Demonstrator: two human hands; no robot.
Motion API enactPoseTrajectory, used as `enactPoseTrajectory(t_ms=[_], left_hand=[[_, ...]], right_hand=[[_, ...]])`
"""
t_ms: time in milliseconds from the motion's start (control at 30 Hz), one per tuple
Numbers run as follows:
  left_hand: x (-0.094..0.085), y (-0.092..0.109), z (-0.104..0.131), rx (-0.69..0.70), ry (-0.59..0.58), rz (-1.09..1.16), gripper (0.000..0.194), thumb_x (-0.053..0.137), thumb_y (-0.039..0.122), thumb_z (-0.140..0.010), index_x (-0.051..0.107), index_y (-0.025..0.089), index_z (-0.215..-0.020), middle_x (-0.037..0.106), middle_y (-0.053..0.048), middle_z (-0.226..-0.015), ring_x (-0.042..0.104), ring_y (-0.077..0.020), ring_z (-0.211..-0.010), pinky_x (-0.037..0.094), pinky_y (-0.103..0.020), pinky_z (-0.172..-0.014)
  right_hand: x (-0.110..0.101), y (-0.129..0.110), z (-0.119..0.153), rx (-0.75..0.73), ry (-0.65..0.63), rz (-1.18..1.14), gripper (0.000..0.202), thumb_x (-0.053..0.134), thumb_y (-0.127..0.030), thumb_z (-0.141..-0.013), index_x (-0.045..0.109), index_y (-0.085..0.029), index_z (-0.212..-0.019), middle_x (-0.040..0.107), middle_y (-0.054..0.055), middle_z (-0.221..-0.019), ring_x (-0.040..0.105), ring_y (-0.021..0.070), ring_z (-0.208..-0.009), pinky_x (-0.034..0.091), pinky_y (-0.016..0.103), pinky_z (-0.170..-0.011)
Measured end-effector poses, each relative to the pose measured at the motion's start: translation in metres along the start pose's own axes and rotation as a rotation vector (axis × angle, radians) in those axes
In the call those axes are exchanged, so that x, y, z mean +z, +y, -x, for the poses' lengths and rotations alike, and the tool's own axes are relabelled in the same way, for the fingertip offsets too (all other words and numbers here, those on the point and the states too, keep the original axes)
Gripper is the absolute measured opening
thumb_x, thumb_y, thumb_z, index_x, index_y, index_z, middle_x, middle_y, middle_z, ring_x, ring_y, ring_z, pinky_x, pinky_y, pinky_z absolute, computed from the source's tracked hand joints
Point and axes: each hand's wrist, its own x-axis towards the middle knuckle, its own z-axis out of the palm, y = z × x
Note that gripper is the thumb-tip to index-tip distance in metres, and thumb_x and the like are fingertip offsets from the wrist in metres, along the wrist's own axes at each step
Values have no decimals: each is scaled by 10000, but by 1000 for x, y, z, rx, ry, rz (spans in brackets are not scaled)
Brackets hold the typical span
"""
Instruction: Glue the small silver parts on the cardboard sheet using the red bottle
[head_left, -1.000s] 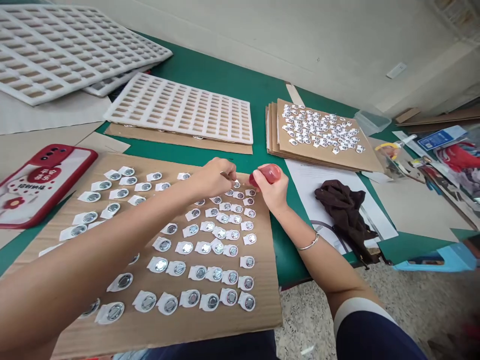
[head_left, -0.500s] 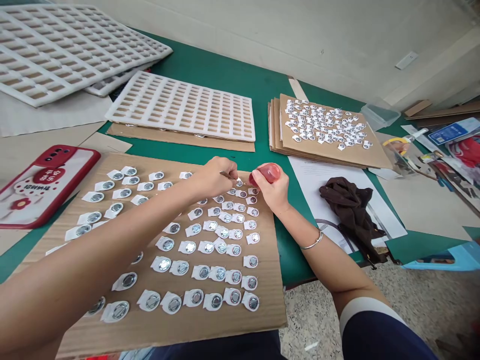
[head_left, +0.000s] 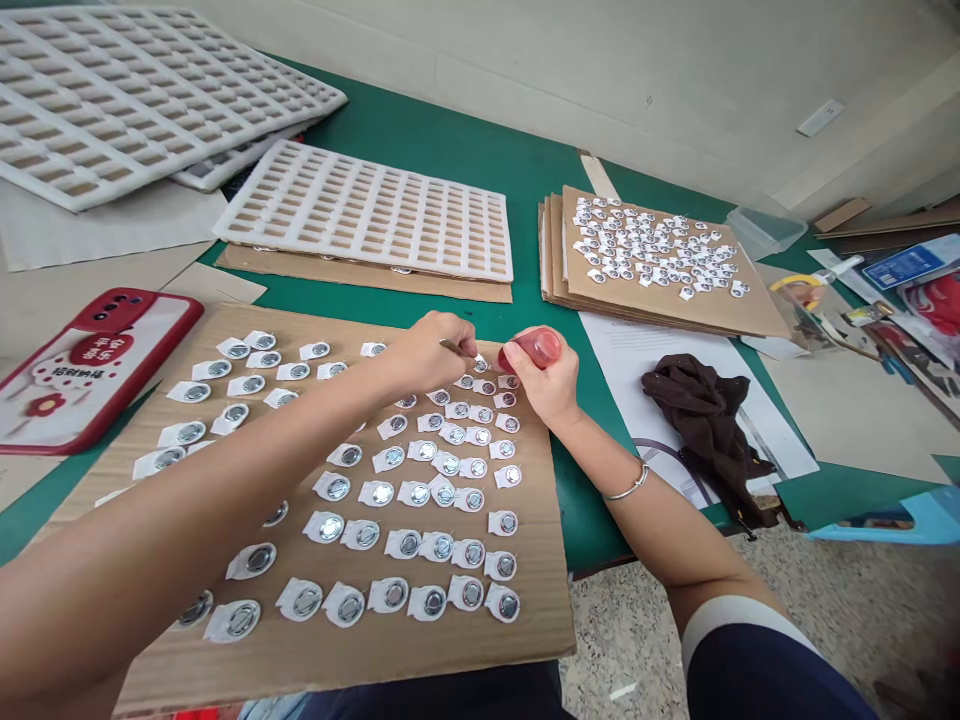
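My right hand (head_left: pixel 553 385) is wrapped round a small red squeeze bottle (head_left: pixel 538 348), tilted over the back right corner of a cardboard sheet (head_left: pixel 420 655). My left hand (head_left: pixel 442 352) is closed beside it, pinching a thin metal tool (head_left: pixel 452 346), perhaps tweezers, over the same corner. The tips of both meet near the small parts there, too small to make out. Rows of round silver parts with white tabs (head_left: pixel 406 544) lie on the sheet, several partly hidden under my left forearm.
A red-framed phone (head_left: pixel 71 385) lies at the left. White slotted trays (head_left: pixel 367 212) stand behind the sheet. At the back right is a cardboard stack (head_left: pixel 675 303) bearing more silver parts. A dark cloth (head_left: pixel 701 420) lies on white paper (head_left: pixel 622 365).
The view has shifted very slightly. Both hands keep nearly the same place and grip, and no part has visibly moved.
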Motion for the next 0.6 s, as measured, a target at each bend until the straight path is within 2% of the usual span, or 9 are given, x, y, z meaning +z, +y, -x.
enactPoseTrajectory(t_ms=[600], left_hand=[[0, -2, 0, 1, -5, 2, 94, 540, 213, -662, 613, 159, -687, 609, -30, -667, 524, -133, -603, 341, -233, -501]], right_hand=[[1, -1, 0, 5, -4, -5, 178, 599, -374, -738, 561, -200, -748, 615, 6, -743, 578, 141, -698, 471, 300, -689]])
